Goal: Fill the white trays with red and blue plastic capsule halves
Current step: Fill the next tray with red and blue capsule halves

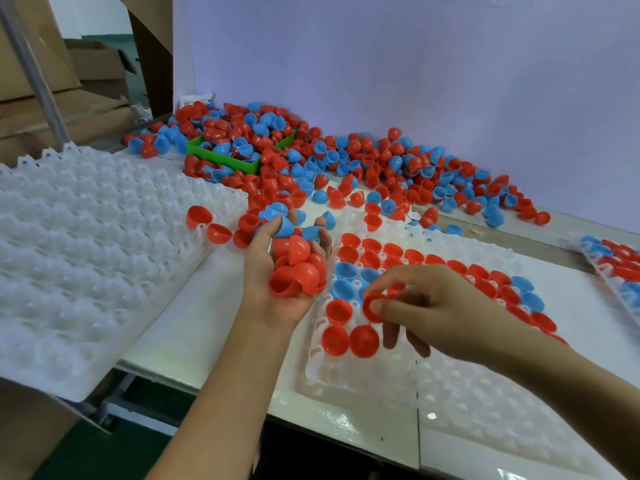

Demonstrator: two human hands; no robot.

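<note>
Left hand (277, 268) is cupped around a heap of red and blue capsule halves (298, 271) while one red half (372, 306) is pinched in the right hand (426, 306) over the partly filled white tray (381, 379); seating in an empty pocket is judged next.

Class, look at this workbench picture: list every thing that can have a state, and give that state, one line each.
Left hand: palm up, holding a handful of red and blue capsule halves.
Right hand: pinching one red half over the tray.
Working tray: partly filled, near rows empty.
Stacked trays: empty but for two red halves at the edge.
Green bin: buried in loose halves.
</note>
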